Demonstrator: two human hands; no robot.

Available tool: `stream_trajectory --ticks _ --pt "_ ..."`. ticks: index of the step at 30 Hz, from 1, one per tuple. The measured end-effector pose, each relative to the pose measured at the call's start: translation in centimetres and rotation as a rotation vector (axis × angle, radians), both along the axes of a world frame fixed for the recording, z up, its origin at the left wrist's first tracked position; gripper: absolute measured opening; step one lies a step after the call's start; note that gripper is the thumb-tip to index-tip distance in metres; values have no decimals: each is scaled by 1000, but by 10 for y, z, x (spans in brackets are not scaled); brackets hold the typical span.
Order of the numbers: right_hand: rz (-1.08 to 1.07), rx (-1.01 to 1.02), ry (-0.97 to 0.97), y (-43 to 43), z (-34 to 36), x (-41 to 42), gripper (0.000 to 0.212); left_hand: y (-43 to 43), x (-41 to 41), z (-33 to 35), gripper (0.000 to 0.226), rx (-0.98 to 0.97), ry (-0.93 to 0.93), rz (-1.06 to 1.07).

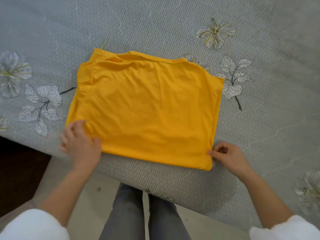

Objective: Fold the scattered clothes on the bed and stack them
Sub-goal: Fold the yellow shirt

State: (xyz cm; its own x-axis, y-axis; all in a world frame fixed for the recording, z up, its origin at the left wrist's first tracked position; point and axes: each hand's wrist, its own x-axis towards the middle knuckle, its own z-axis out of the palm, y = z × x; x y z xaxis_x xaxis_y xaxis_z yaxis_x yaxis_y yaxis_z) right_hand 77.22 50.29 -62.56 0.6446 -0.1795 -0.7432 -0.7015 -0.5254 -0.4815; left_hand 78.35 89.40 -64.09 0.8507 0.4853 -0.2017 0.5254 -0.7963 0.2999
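- one yellow garment (147,110) lies on the bed (155,23), folded to a rough rectangle, near the edge closest to the person. i see no other clothes and no stack.
- two hands are out, one at each near corner of the garment.
- left hand (80,142): at the near left corner, fingers curled, fingertips on the fabric and thumb against its edge. it is smeared with blur, so i cannot tell whether it grips the cloth or only touches it.
- right hand (226,156): at the near right corner, fingers curled in, thumb and forefinger pinching the edge of the fabric.
- two white sleeves, left (32,226) and right (285,229), are pushed up the forearms.
- two legs in grey trousers (143,213) stand against the edge of the bed.
- the grey cover carries two printed leaf sprigs, one left (41,104) and one right (233,78) of the garment, and one clear bloom (215,34) beyond its far right corner.
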Motion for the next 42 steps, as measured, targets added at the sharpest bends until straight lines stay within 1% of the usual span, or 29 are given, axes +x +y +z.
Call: stream_trajectory --ticks 4,6,7,8,10,14,16,18,19,20,21,22,23,24,25,26,28,30,33,35,38,40,41,42 --pt "-299 -51 -164 -2 3 47 5 -108 -22 -14 48 -218 -69 -467" --pt "-379 -50 -199 -2 -1 72 10 -168 -34 -19 43 -367 -82 -691" --pt "-388 -49 -210 -3 -5 84 14 -194 -37 -20 42 -433 -64 -757" --pt "-375 -58 -216 -3 -7 96 19 -218 -38 -20 41 -457 -40 -788" --pt "-330 -76 -214 -3 -11 114 30 -253 -35 -18 44 -395 54 -757" --pt "-273 -79 -168 2 -17 140 57 -291 -29 -13 72 -209 269 -699" --pt "-296 -89 -168 7 -20 150 66 -300 -28 -11 71 -188 285 -667" --pt "-363 -71 -163 14 -20 159 65 -301 -25 -9 62 -210 280 -653" --pt "-406 -27 -155 18 -18 163 59 -296 -20 -2 57 -226 291 -662" --pt "-445 32 -152 20 -16 166 47 -289 -16 0 52 -245 298 -662" --pt "-479 82 -154 23 -14 169 31 -280 -10 1 45 -327 306 -640" --pt "-517 116 -162 27 -11 171 22 -269 -7 -5 36 -456 321 -602" --pt "-550 140 -174 32 -9 173 25 -255 -2 -6 31 -645 356 -558" --pt "-577 156 -184 38 -6 174 27 -241 2 -8 27 -839 377 -463" --pt "-594 167 -202 46 -3 175 25 -223 8 -4 23 -957 379 -343" --pt "-604 175 -220 56 2 175 24 -204 13 0 19 -1033 351 -221" --pt "-578 194 -272 80 11 177 28 -164 21 9 18 -1110 313 -19" --pt "-472 195 -335 110 18 185 36 -123 25 17 18 -1156 258 119" --pt "-254 135 -406 163 29 202 49 -63 27 25 35 -1151 143 236" --pt "-155 126 -428 202 35 212 50 -30 26 30 38 -1135 40 310" --pt "-53 291 -423 260 42 225 49 14 26 32 38 -1093 -47 460" --pt "-14 435 -364 291 42 229 60 42 25 31 31 -1054 -105 586" --pt "11 456 -349 301 39 228 65 54 23 28 29 -1025 -151 655" --pt "39 423 -351 305 36 226 66 64 21 24 28 -975 -198 712"
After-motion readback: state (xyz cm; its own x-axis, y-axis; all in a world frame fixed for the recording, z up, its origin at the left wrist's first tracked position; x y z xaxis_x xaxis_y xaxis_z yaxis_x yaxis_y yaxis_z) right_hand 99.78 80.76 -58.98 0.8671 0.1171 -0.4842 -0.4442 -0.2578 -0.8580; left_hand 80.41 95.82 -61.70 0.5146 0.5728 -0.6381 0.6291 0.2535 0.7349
